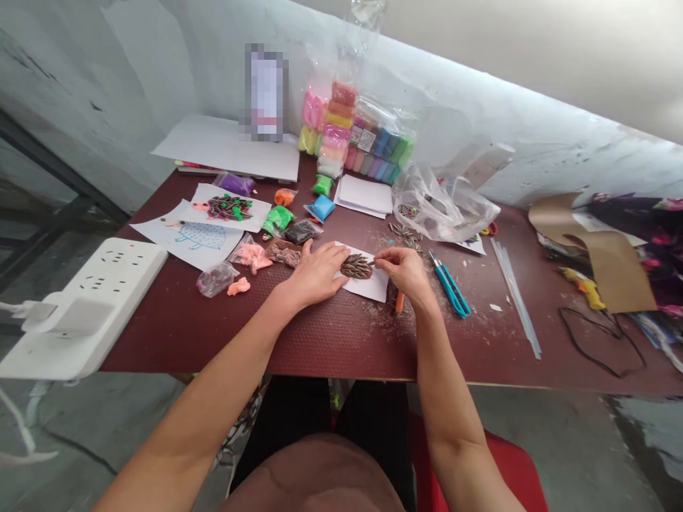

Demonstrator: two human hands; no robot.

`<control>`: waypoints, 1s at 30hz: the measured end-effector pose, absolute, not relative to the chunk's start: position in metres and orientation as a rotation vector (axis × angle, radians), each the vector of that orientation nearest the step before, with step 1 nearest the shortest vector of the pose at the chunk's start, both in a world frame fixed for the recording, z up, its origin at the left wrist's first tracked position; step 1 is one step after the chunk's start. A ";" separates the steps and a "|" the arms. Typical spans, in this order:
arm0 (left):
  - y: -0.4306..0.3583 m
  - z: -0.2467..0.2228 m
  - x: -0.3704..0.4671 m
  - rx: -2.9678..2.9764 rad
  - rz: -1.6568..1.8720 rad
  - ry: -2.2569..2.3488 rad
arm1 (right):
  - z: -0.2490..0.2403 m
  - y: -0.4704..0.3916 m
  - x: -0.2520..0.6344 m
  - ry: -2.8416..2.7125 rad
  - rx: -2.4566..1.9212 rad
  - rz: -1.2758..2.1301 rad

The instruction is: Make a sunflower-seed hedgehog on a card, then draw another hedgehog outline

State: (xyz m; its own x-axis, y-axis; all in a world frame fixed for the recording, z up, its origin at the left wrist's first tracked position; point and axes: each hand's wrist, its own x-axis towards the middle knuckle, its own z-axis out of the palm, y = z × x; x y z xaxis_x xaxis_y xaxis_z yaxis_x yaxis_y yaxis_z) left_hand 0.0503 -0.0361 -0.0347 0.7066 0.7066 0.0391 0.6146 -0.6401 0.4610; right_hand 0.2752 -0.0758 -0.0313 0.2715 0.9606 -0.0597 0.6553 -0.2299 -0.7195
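Observation:
A small white paper lies on the table, bearing a mound of brown clay covered with striped sunflower seeds. Spread beside the mound, my left hand rests with its fingers out over the paper's left edge. At the mound's right side, my right hand is closed in a pinch on a small dark sunflower seed. Loose sunflower seeds lie beyond the right hand. An orange-handled tool is partly hidden under that hand, and a teal-handled cutting tool lies to its right.
Bags of coloured clay and a pink clay lump lie left. A hedgehog drawing and a decorated card are behind them. Clear sticks, a yellow glue gun and a plastic bag occupy the right. A power strip stands left.

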 end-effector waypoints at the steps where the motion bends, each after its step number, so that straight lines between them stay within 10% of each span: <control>1: -0.036 -0.035 0.050 2.498 0.301 1.021 | -0.032 -0.075 0.275 -1.449 -1.976 0.682; 30: -0.037 -0.030 0.051 2.501 0.272 1.024 | -0.027 -0.072 0.250 -1.555 -2.259 0.451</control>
